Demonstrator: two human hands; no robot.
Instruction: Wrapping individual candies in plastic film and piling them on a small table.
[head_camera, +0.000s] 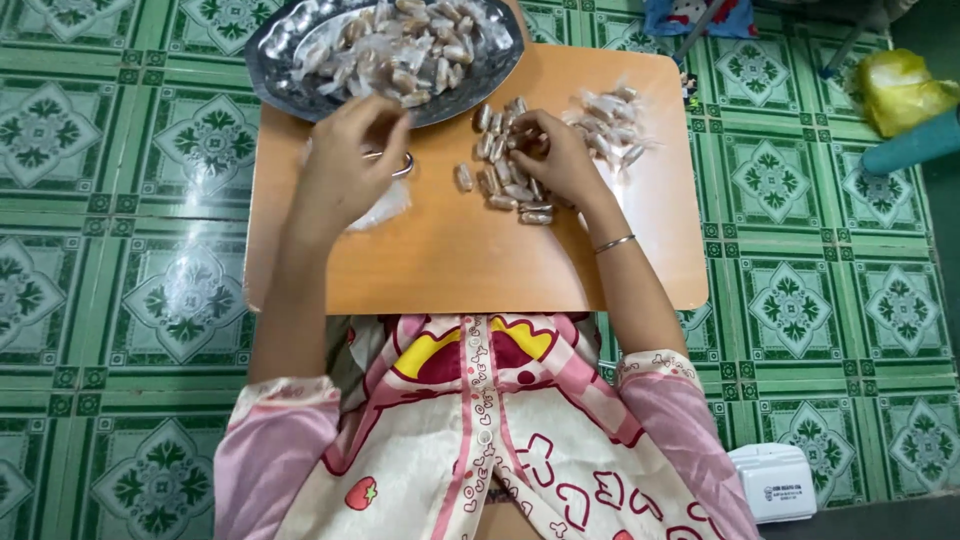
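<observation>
A small orange-brown table (450, 260) stands over my lap. My left hand (345, 165) rests near the rim of a round metal tray (275, 62) heaped with wrapped brown candies (400, 45). Its fingers curl over a small metal tool and a clear plastic wrapper (385, 205). My right hand (560, 160), with a thin bracelet on the wrist, has its fingers pinched in a cluster of unwrapped brown candies (505, 180) lying on the table. A pile of wrapped candies (610, 125) lies just right of that hand.
The floor is green patterned tile (120, 250). A white box (775, 480) lies at the lower right. A yellow plastic bag (900, 90) and a teal cylinder (915, 145) are at the upper right.
</observation>
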